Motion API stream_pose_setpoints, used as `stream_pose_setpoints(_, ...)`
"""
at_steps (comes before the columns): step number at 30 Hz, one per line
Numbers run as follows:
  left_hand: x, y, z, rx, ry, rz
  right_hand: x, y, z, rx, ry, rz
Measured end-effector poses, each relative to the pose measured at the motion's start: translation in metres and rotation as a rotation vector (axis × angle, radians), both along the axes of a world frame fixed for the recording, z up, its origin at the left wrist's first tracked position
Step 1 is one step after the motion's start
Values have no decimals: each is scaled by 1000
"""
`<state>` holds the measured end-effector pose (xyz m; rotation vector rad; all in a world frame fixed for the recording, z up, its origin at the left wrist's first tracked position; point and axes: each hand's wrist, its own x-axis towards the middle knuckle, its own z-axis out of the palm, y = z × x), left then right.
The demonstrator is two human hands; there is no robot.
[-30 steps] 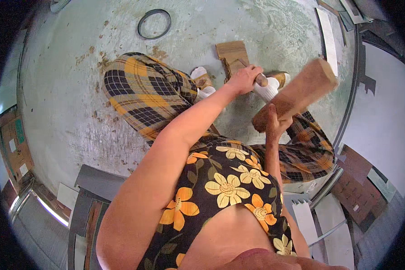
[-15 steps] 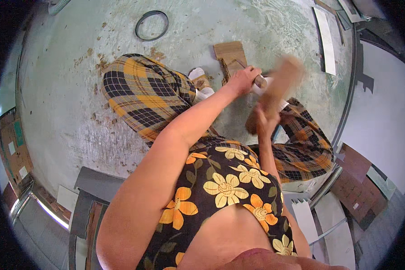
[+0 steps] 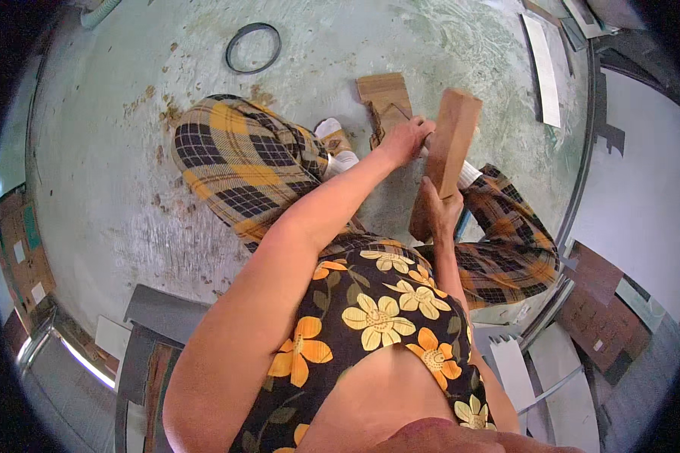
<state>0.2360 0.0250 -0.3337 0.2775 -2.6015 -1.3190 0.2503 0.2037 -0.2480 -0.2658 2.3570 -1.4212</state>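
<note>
My left hand [image 3: 408, 142] is closed round the handle of a chisel [image 3: 404, 111]. The thin blade sticks out beyond my fingers towards a brown wooden board [image 3: 384, 92] on the floor. That board has a rough, jagged left edge. A long, square-sided wooden block [image 3: 456, 132] is gripped low down by my right hand [image 3: 443, 210]. The block's upper part stands right beside my left hand and hides the handle's end, so I cannot tell whether they touch. My legs in plaid trousers are folded on either side of the board.
A black ring [image 3: 253, 48] lies on the floor beyond my left knee, near scattered brown crumbs [image 3: 172, 115]. A long white strip [image 3: 542, 72] lies at the far right. Grey panels [image 3: 166, 311] and flattened cardboard [image 3: 604, 313] stand nearer me.
The wooden block has swung left, close to my left hand, and its motion blur is gone. My left hand has hardly moved and keeps hold of the chisel.
</note>
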Motion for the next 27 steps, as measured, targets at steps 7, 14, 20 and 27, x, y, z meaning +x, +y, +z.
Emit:
stream_pose_setpoints(7,2,5,21,55,15,14,-8,-6,12,-329,28,-116)
stream_pose_setpoints(14,0,4,16,29,-75,32,-10,-3,-8,-233,-52,-97)
stream_pose_setpoints(20,-2,0,20,73,28,29,-2,-7,13,-319,171,-115)
stream_pose_setpoints(27,0,1,15,6,-53,19,-8,-6,-5,-103,-81,-44)
